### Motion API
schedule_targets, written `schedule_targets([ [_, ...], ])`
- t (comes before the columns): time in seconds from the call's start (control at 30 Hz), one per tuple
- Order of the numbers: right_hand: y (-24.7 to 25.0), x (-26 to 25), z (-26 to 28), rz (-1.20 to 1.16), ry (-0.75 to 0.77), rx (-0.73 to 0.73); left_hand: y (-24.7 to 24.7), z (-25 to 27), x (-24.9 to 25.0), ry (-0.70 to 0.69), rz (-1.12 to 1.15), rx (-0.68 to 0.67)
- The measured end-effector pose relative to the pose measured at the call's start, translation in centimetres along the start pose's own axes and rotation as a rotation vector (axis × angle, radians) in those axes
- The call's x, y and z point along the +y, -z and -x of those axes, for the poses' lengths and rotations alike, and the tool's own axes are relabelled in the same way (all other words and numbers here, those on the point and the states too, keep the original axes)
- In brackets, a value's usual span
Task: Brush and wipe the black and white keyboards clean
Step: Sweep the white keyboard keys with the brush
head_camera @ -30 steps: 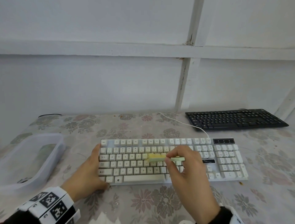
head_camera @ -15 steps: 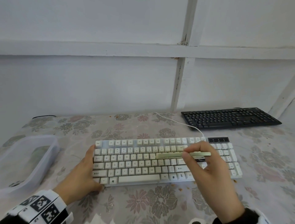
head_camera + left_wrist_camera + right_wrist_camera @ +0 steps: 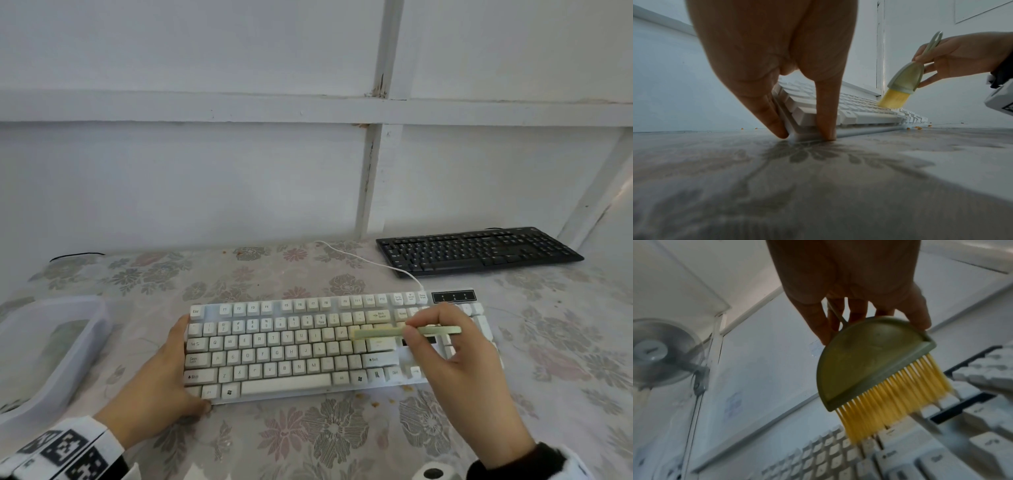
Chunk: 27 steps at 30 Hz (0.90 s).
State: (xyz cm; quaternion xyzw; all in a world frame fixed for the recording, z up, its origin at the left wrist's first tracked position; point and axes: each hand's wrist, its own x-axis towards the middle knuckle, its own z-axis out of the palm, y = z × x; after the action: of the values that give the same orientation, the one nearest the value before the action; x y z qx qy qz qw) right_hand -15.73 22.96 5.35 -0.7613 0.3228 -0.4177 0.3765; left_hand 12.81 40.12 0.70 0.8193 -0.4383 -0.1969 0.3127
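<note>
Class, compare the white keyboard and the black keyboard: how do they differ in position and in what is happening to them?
The white keyboard lies near the person; the black keyboard lies farther back, at the right. The white keyboard is steadied by the left hand and touched by the brush in the right hand; the black keyboard is untouched. Both lie flat on the flowered tablecloth.

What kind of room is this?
Probably a plain workroom: a table under a flowered cloth against white panelled walls, a grey wall-mounted fan, and a white keyboard being cleaned.

The white keyboard (image 3: 294, 346) looked matt plastic; the brush (image 3: 875, 363) had a dull plastic head and yellow bristles (image 3: 894, 395).
</note>
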Motion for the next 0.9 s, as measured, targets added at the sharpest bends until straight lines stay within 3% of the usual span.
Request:
schedule_targets([
  [0.1, 0.3, 0.1, 0.1, -0.029, -0.030, -0.044, 0.0, 0.0, 0.1, -0.012, 0.019, 0.006],
  [0.3, 3.3, 1.3, -1.3, 0.016, -0.066, 0.092, 0.1, 0.0, -0.2, -0.002, 0.036, 0.001],
  [0.43, 4.0, 1.2, -1.3, -0.131, -0.060, 0.002, 0.0, -0.1, -0.3, -0.013, 0.038, -0.004],
  [0.77, 6.6, 3.4, -2.1, -0.022, -0.071, 0.093, 0.0, 0.0, 0.0, -0.029, 0.025, -0.009],
  [0.9, 6.8, 3.1, -2.1, -0.055, -0.043, 0.011, 0.0, -0.1, -0.4, -0.023, 0.037, -0.005],
])
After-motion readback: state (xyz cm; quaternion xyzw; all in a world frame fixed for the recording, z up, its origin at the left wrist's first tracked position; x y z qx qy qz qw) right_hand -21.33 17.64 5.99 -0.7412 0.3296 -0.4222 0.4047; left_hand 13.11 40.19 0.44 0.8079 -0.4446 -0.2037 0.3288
